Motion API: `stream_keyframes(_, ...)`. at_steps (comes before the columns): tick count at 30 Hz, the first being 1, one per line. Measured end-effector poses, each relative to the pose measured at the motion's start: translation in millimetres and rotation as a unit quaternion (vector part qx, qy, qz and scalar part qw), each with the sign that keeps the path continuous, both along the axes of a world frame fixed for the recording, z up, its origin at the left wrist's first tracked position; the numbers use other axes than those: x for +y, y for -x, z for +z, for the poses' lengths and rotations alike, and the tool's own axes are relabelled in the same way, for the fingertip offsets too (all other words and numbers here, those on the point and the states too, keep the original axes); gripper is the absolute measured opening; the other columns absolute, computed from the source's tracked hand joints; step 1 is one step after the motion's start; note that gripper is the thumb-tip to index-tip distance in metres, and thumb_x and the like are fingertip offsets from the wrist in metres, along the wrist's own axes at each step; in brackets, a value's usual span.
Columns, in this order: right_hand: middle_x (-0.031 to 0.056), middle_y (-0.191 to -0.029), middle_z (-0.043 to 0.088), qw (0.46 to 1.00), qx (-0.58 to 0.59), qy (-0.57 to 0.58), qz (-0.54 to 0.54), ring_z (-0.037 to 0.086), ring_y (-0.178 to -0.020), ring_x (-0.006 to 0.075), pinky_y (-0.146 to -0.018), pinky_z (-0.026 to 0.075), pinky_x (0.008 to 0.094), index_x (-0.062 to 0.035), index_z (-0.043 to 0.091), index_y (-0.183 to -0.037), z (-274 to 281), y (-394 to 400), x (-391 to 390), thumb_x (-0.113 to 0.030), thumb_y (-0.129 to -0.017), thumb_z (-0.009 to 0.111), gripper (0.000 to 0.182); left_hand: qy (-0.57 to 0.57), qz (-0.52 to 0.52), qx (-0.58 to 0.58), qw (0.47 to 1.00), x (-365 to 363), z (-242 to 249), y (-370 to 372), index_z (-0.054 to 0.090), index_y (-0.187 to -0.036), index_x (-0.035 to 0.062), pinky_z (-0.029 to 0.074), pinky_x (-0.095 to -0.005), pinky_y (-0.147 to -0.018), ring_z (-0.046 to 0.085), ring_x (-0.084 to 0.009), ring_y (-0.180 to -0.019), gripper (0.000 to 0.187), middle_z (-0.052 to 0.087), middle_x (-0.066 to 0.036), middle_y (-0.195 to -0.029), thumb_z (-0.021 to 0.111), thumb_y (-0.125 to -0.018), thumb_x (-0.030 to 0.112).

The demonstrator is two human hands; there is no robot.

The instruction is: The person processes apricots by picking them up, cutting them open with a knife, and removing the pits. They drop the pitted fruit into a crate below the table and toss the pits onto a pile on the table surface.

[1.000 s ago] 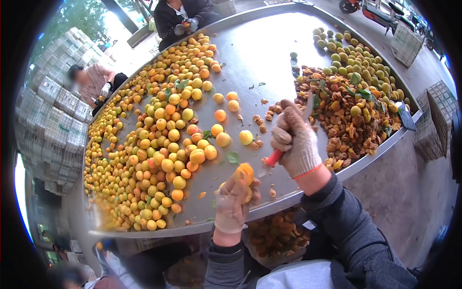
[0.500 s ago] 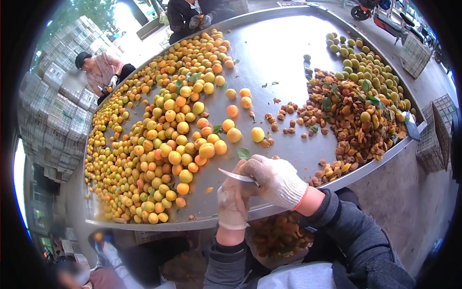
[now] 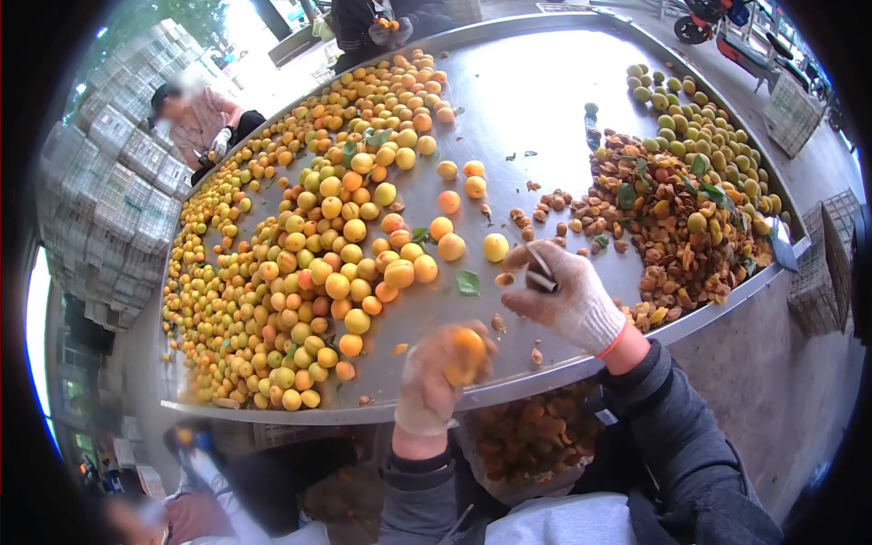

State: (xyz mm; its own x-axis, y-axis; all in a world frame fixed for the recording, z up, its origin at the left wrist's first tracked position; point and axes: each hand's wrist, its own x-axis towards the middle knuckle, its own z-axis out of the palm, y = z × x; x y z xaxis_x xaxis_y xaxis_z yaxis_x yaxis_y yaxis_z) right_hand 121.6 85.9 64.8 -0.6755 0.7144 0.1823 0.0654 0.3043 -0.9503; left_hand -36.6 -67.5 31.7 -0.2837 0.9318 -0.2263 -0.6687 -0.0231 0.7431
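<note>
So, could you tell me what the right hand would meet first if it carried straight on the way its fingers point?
Probably the lone yellow apricot just beyond the right hand, which holds a knife; depth is unclear.

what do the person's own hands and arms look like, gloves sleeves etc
Both hands are gloved. The right hand wears a white knit glove with an orange-red band at the cuff, above a dark grey sleeve. The left hand wears a thin, pale glove, with a grey sleeve behind it.

No legible text or labels anywhere.
</note>
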Motion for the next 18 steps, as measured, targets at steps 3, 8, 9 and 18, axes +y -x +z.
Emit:
stream_keyframes(3, -0.0034, -0.074, 0.054, 0.994, -0.039, 0.074, -0.075, 0.050, -0.067, 0.0040, -0.061, 0.043, 0.0215, -0.0041, 0.058, -0.116, 1, -4, 4, -0.009, -0.081, 0.075, 0.039, -0.051, -0.296, 0.225, 0.927, -9, 11, 3, 0.058, -0.122, -0.0033, 0.051, -0.0290, -0.080, 0.063, -0.0193, -0.096, 0.051, 0.063, -0.010, -0.113, 0.069, -0.088, 0.033)
stream_keyframes(8, -0.0050, -0.069, 0.047, 0.995, -0.014, 0.047, -0.091, 0.043, -0.061, 0.0027, -0.055, 0.037, 0.0203, -0.0031, 0.060, -0.114, -3, -5, 9, -0.005, -0.083, 0.070, 0.033, 0.053, 0.014, 0.311, 0.949, -18, 19, 22, 0.060, -0.119, -0.0011, 0.049, -0.0300, -0.087, 0.060, -0.0194, -0.100, 0.036, 0.062, -0.011, -0.113, 0.066, -0.086, 0.012)
stream_keyframes(9, -0.0049, -0.068, 0.047, 0.995, -0.015, 0.037, -0.092, 0.043, -0.061, 0.0027, -0.055, 0.037, 0.0203, -0.0033, 0.060, -0.113, -1, -4, 9, -0.006, -0.083, 0.070, 0.031, 0.103, 0.171, 0.227, 0.953, -15, -5, 36, 0.060, -0.118, -0.0006, 0.048, -0.0303, -0.088, 0.059, -0.0205, -0.101, 0.035, 0.062, -0.012, -0.112, 0.065, -0.085, 0.010)
stream_keyframes(18, -0.0006, -0.084, 0.059, 0.999, -0.010, 0.012, -0.039, 0.053, -0.077, 0.0055, -0.067, 0.047, 0.0241, -0.0014, 0.061, -0.110, -12, 8, 0, -0.009, -0.084, 0.072, 0.029, 0.521, 0.104, 0.663, 0.528, -19, -43, 110, 0.064, -0.112, 0.0049, 0.040, -0.0381, -0.102, 0.052, -0.0325, -0.116, 0.039, 0.063, -0.016, -0.116, 0.070, -0.079, 0.026)
